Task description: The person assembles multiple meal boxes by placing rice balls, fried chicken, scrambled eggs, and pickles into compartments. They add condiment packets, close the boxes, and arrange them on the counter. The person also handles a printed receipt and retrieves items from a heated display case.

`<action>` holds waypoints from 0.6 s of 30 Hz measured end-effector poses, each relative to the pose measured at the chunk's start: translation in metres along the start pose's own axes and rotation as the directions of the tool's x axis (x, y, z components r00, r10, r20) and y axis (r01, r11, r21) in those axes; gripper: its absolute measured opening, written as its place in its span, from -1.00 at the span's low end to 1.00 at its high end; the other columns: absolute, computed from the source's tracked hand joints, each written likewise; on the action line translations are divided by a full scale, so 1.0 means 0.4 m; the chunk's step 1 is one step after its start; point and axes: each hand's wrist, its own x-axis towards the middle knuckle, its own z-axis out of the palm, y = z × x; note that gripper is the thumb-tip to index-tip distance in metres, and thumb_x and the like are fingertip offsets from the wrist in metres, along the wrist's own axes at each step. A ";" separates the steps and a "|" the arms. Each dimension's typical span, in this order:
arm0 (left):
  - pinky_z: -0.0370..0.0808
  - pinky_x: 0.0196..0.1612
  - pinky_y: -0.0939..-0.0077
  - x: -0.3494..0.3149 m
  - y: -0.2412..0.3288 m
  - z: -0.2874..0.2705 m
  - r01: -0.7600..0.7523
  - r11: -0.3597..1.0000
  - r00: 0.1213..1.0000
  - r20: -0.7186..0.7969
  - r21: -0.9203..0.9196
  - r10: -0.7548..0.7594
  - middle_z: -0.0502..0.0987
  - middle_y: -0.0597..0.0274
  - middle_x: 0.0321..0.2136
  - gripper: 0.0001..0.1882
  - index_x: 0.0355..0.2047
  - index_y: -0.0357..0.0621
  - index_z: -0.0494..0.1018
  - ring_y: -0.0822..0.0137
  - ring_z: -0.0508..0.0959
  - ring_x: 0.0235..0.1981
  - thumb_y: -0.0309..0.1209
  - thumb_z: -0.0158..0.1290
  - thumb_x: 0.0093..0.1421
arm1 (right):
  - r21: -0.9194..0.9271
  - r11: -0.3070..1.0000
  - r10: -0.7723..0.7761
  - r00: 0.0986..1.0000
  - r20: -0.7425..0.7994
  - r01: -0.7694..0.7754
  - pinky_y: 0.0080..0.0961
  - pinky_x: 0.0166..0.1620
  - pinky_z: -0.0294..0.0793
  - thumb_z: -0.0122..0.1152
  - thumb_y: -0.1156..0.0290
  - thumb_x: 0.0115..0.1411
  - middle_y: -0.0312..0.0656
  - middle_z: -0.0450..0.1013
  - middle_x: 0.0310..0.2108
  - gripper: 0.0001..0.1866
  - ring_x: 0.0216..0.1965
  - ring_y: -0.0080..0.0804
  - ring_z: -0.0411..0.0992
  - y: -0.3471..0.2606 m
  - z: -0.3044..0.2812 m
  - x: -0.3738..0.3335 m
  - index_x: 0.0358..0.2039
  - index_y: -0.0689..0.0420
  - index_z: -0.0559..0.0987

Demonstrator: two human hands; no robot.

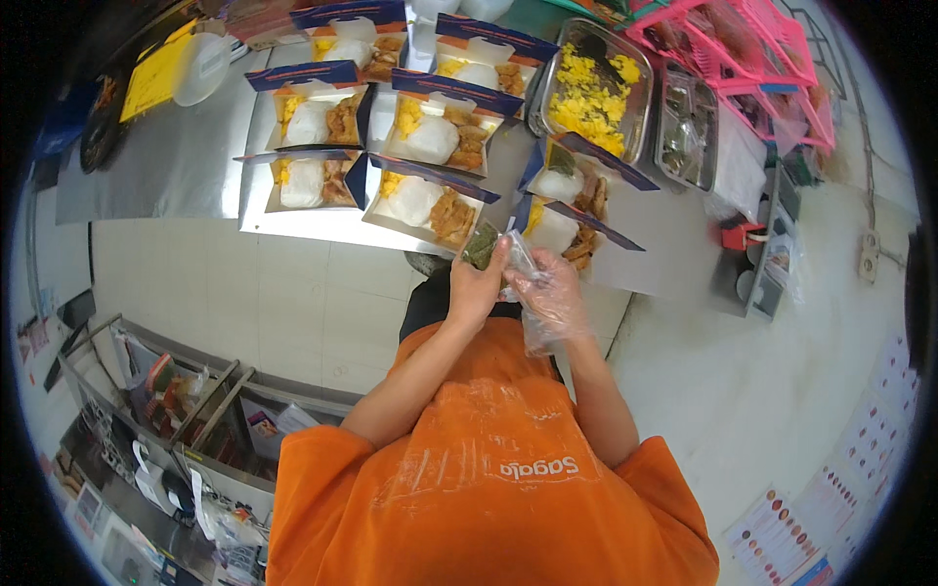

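At the near edge of the steel counter (635, 210), both of my hands meet over a small clear packet with dark green contents (480, 244). My bare left hand (473, 290) has its fingers closed around the packet. My right hand (555, 296), in a clear plastic glove, pinches crumpled clear plastic (521, 256) beside it. Just beyond stands an open meal box (415, 203) with white rice, yellow scrambled egg and browned meat pieces. To the right, another open box (554, 232) holds similar food, and a box behind it (559, 186) has a green packet on its rice.
Several more filled boxes (427, 132) stand in rows. A metal tray of scrambled egg (642, 112) is at the back, beside a tray of small packets (687, 132). Pink baskets (728, 44) stand far right. A shelf unit (210, 405) is at the lower left.
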 end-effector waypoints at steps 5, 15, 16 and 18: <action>0.49 -0.62 0.50 0.050 -0.055 0.007 0.089 0.949 0.996 0.009 -0.303 -0.091 0.53 0.22 -0.28 -0.43 0.11 -0.23 0.35 0.46 0.56 -0.40 0.01 0.04 0.37 | 0.300 0.912 0.339 0.926 -0.168 -0.279 -0.50 -0.53 0.50 0.40 0.28 0.22 -0.16 0.53 -0.43 -0.69 -0.53 -0.47 0.48 -0.010 -0.033 0.011 -0.28 0.31 0.60; 0.60 -0.19 0.27 0.056 -0.028 -0.099 -0.140 0.857 0.989 0.024 0.496 0.148 0.58 0.01 -0.07 -0.28 0.30 -0.21 0.28 0.23 0.58 -0.06 0.13 -0.07 0.39 | -0.184 0.980 0.068 0.994 -0.084 -0.082 -0.30 -0.38 0.49 0.39 0.20 0.19 -0.12 0.54 -0.52 -0.64 -0.52 -0.32 0.50 -0.131 -0.015 0.015 -0.35 0.32 0.61; 0.60 -0.19 0.28 0.021 0.023 -0.101 0.007 0.923 1.000 -0.005 0.386 -0.006 0.59 0.02 -0.08 -0.27 0.29 -0.23 0.30 0.24 0.58 -0.07 0.14 -0.08 0.39 | -0.036 0.999 0.018 0.999 -0.032 -0.019 -0.30 -0.32 0.49 0.38 0.22 0.19 -0.11 0.54 -0.55 -0.67 -0.50 -0.32 0.50 -0.161 0.023 0.010 -0.37 0.30 0.63; 0.60 -0.20 0.30 -0.022 0.104 -0.116 0.285 0.950 0.958 -0.017 0.125 -0.285 0.59 0.03 -0.11 -0.26 0.26 -0.26 0.33 0.26 0.58 -0.07 0.16 -0.10 0.40 | -0.010 0.997 -0.080 0.997 0.022 0.080 -0.30 -0.38 0.48 0.41 0.19 0.17 -0.15 0.55 -0.49 -0.64 -0.49 -0.35 0.49 -0.078 0.088 0.062 -0.30 0.29 0.61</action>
